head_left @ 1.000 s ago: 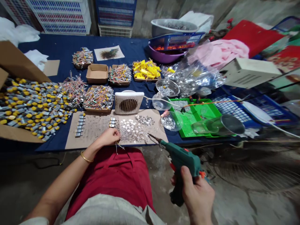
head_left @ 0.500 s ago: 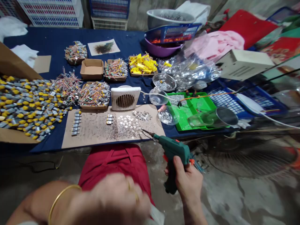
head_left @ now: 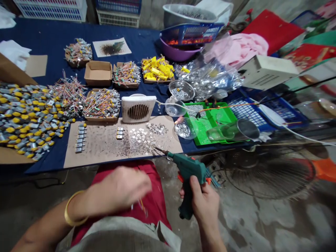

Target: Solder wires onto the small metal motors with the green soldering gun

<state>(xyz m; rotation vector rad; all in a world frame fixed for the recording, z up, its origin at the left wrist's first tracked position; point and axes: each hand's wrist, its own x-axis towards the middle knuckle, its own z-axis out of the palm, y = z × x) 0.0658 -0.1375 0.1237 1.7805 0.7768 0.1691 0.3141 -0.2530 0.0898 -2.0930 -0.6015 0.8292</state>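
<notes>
My right hand [head_left: 206,201] is wrapped round the grip of a green soldering gun [head_left: 189,166]. The gun's tip points left, over the front edge of a cardboard sheet [head_left: 97,154]. Blurred by motion, my left hand [head_left: 123,187] hovers over my lap with its fingers curled. Thin coloured wires [head_left: 143,206] hang beneath it; whatever else it holds is hidden. On the cardboard stand a column of small motors [head_left: 80,138] at the left and a group of three motors [head_left: 120,133] near the middle. Small metal discs [head_left: 143,138] lie scattered to their right.
Loose motors [head_left: 26,119] heap up at the left. Behind the cardboard are a white vent fan [head_left: 138,109], a box of wired motors [head_left: 101,105] and a box of yellow parts [head_left: 157,69]. A green tray [head_left: 225,113] sits at the right, above a floor fan [head_left: 270,171].
My left hand has moved up and away from my body, and wires now show below it. My right hand with the soldering gun shifts slightly left in view, as the whole scene does.
</notes>
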